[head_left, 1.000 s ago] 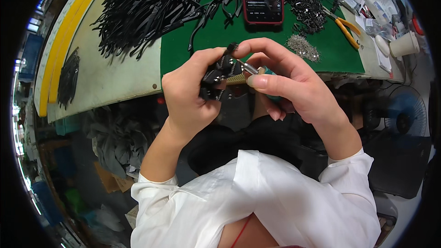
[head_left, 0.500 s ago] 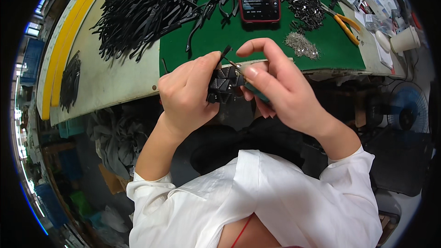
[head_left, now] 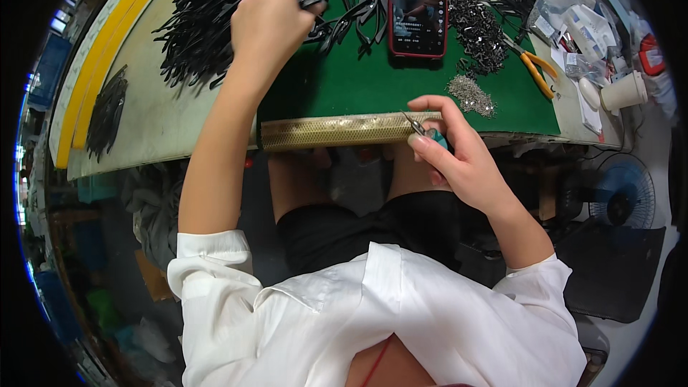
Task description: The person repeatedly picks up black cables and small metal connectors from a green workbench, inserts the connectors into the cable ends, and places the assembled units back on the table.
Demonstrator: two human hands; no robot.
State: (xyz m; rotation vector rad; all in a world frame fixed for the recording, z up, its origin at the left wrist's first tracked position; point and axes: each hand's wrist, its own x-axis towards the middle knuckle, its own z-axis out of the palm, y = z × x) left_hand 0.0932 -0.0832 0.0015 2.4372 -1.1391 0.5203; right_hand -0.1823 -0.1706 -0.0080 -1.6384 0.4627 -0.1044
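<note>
My left hand (head_left: 269, 18) reaches far out over the bench into a big heap of black plastic strips (head_left: 215, 7), its fingers closed among them. My right hand (head_left: 448, 150) stays near the bench's front edge, pinching a small tool with a thin metal tip and a teal handle (head_left: 427, 131). A gold mesh-covered pad (head_left: 344, 130) runs along the front edge of the green mat (head_left: 373, 86), just left of my right hand.
A red-cased phone (head_left: 418, 3) lies on the mat. Small metal parts (head_left: 470, 93), dark metal pieces (head_left: 476, 25), yellow-handled pliers (head_left: 534, 64), plastic bags, a paper cup (head_left: 623, 91) at right. A small fan (head_left: 625, 197) stands below the bench. Yellow strips (head_left: 93, 72) border the left.
Both hands were together holding a small black part in front of me. Now my left hand has stretched out to the black heap, and my right hand has dropped to the bench edge with the tool.
</note>
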